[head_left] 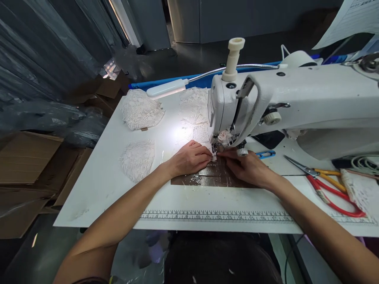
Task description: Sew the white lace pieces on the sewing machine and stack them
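A white sewing machine [220, 106] stands over the table, its presser foot and needle [214, 148] down near my hands. Just left of the needle, my left hand [192, 158] has its fingers closed together on the edge of a small white lace piece [214, 157]. My right hand [247, 167] reaches in from the other side, fingertips pinched at the same lace by the foot; some of its fingers are hidden behind the machine head. Both hands rest over a brown taped plate [213, 179]. More white lace [195, 106] lies behind the left hand.
Lace pieces lie at the left, one far [141, 109] and one near [137, 159]. A lamp [167, 88] lights the table. At right are orange-handled scissors [315, 172], red-handled scissors [334, 197] and a blue tool [265, 154]. A printed ruler [219, 216] lines the front edge. Cardboard boxes [29, 157] stand left.
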### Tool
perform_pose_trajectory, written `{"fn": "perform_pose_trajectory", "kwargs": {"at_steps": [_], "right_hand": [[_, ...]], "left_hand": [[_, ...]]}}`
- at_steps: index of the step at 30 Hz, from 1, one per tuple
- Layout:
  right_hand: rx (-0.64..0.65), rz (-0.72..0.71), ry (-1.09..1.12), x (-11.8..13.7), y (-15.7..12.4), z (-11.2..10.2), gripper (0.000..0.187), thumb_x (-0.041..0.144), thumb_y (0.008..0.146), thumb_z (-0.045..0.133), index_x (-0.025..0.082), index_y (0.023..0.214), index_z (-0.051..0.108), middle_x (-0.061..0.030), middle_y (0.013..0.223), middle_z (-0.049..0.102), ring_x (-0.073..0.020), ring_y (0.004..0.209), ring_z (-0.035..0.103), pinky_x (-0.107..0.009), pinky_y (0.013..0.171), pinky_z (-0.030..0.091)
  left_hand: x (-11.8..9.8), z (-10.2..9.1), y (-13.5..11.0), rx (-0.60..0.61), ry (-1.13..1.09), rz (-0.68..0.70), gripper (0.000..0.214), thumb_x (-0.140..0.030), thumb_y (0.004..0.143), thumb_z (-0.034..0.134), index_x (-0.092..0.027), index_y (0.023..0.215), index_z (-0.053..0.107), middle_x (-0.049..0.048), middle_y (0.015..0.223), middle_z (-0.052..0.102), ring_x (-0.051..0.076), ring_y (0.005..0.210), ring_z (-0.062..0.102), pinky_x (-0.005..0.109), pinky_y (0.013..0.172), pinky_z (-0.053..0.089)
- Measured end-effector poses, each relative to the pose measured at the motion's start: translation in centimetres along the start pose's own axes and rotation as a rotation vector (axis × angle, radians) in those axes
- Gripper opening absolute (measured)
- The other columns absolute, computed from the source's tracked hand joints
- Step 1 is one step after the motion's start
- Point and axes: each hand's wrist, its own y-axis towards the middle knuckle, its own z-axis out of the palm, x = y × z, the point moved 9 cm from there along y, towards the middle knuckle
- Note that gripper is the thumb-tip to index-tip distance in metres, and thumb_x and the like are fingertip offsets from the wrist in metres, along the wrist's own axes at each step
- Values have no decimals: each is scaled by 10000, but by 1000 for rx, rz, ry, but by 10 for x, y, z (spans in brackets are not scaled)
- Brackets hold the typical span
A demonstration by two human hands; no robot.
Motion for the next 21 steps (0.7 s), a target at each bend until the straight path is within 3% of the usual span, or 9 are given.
{"fn": "perform_pose_trajectory", "kwargs": {"at_steps": [5,10,18,21], "right_hand": [[-7,-59,24,-1,8,2,391,189,892,461,281,1213,665,-92,1132,643,-243,955,633,-392,827,528],[-76,-28,100,-11,3,3,386,194,895,474,287,1225,653,-62,1105,662,-222,955,639,-374,851,523],[24,14,-108,-9,-2,11,394,254,925,481,335,1286,615,-70,997,629,-195,763,622,-316,644,515],[39,-22,-131,-5,-1,13,406,242,927,478,334,1304,600,-80,1058,605,-177,738,602,-326,668,513]], "left_hand": [[-4,-8,0,-81,48,21,77,-175,942,562,-189,991,619,30,985,696,114,798,620,286,725,472],[-6,-8,-1,-88,50,27,59,-176,945,559,-180,953,617,30,952,696,110,773,614,277,711,469],[-4,-1,-4,-55,46,20,105,-173,957,519,-180,954,624,24,976,695,120,803,610,287,740,476],[-3,-1,-3,-39,52,4,118,-182,962,506,-182,961,624,31,974,691,120,791,608,296,745,477]]}}
